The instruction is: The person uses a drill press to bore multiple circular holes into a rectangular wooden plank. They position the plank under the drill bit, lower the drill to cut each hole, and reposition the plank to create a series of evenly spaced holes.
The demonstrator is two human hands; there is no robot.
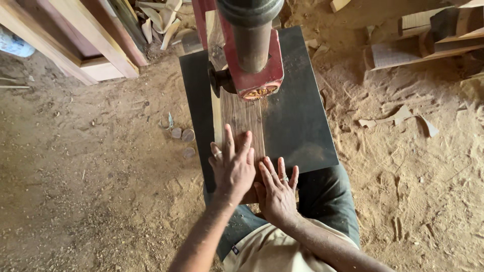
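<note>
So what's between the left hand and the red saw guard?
Only a bare stretch of the wooden board lies between the left hand and the red guard, in the head view.

Floor (91,201): bare earth under thick sawdust, footprints and ridges at right. Stacked timber planks (75,40): upper left, leaning, pale and reddish. Wood offcuts (418,35): upper right, heaped. Curved scraps (403,117): loose on the sawdust, right. Small round discs (182,136), possibly wooden. Light: even, warm daylight.

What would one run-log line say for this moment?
left hand: flat on wooden board | right hand: flat on board's near end | board: on dark saw table, under red guard
</note>
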